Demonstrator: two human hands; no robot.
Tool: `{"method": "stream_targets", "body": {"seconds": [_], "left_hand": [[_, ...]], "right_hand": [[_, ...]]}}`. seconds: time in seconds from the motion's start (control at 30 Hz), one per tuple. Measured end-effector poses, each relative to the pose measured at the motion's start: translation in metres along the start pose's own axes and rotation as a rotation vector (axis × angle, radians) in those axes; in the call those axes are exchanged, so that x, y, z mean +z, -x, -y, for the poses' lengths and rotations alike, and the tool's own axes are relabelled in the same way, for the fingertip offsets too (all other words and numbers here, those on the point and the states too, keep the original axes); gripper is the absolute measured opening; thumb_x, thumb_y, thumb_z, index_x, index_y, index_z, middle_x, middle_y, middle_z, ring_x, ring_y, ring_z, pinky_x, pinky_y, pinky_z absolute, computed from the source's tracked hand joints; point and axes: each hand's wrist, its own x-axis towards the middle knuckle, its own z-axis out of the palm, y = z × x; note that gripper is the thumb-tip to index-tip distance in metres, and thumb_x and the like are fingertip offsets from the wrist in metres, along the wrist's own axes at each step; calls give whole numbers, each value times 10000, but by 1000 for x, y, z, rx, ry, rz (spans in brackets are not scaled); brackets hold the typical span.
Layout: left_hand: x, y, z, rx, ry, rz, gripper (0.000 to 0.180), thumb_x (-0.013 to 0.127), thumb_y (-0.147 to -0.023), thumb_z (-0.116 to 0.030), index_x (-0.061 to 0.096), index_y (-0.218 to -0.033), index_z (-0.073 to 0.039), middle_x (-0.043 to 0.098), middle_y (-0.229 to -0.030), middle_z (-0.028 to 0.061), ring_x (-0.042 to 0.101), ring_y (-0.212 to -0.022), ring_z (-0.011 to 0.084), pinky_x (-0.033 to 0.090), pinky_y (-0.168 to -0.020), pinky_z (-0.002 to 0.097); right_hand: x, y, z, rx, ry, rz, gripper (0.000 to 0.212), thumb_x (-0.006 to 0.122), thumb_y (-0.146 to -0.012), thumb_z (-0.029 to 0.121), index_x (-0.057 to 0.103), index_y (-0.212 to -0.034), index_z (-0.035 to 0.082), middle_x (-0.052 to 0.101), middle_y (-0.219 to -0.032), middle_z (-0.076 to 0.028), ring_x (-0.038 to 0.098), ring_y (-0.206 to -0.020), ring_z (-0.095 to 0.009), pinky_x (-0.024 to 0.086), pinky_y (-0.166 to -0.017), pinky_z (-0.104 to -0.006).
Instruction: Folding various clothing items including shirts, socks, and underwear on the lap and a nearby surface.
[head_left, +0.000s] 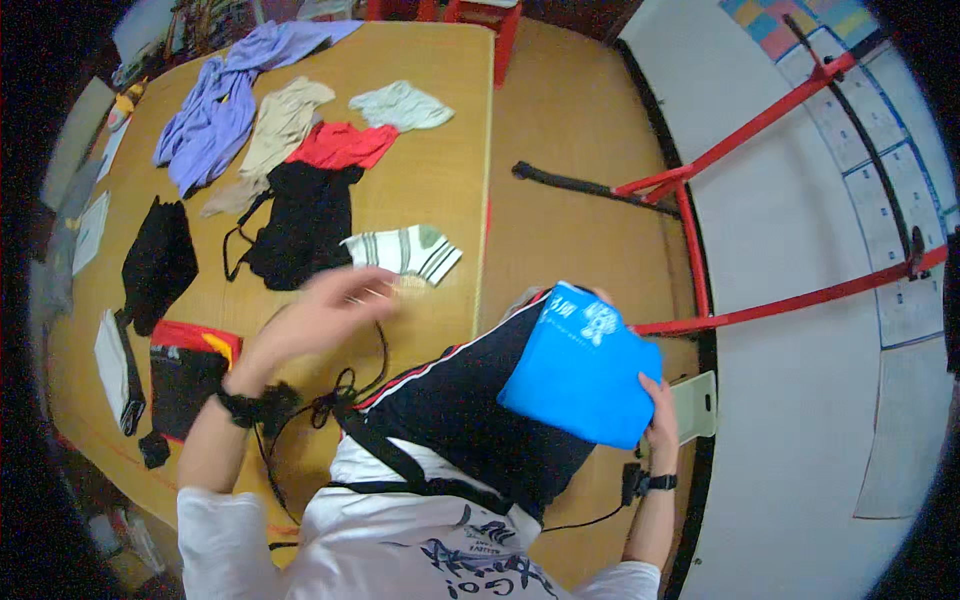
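Note:
A blue folded T-shirt (580, 375) with white print is in my right hand (657, 410), which grips its right edge over my lap. My left hand (340, 305) is raised over the table's right side, its fingers loosely stretched out and somewhat blurred, with nothing visible in them. Just beyond its fingers lies a white sock (400, 250) with green and dark stripes. A black strappy top (300, 225) is spread out behind that hand, its lower edge close to the wrist side.
On the table (440, 60) lie a purple garment (215, 115), a beige one (280, 120), a red one (345, 145) and a pale grey one (400, 105). Folded dark clothes (160, 265) sit at the left. A red metal frame (690, 200) stands on the right. A black cable (345, 390) hangs near my waist.

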Motion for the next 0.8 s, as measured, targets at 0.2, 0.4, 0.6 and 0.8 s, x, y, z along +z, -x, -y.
{"method": "stream_targets", "body": {"seconds": [0.2, 0.4, 0.6, 0.8], "left_hand": [[146, -93, -22, 52, 82, 275, 564, 772, -759, -321, 557, -1126, 49, 631, -859, 99, 598, -770, 158, 500, -689, 292], [201, -114, -20, 45, 309, 188, 407, 739, -749, -198, 602, -1046, 43, 666, -924, 130, 645, -812, 211, 524, -717, 338], [154, -97, -23, -135, 1034, 393, 301, 650, -768, -72, 618, -1060, -6, 628, -1051, 101, 589, -987, 192, 489, -857, 329], [70, 21, -19, 196, 1198, 92, 637, 654, -792, -63, 368, -1360, -19, 536, -1254, 96, 528, -1106, 194, 431, -961, 343]], "right_hand": [[25, 32, 27, -130, -99, -98, 606, 680, -819, 249, 426, -1293, -31, 563, -1184, -169, 583, -1021, -266, 483, -884, -372], [47, 43, 51, -240, 22, -169, 545, 665, -824, 218, 461, -1269, -22, 567, -1170, -139, 569, -1014, -229, 465, -899, -361], [70, 67, 66, -170, -174, -100, 589, 566, -852, 364, 467, -1292, -15, 530, -1258, -169, 525, -1141, -262, 435, -977, -392], [158, 83, 102, -186, -24, 121, 643, 642, -792, 297, 452, -1313, -29, 531, -1264, -160, 518, -1128, -275, 384, -999, -377]]}}
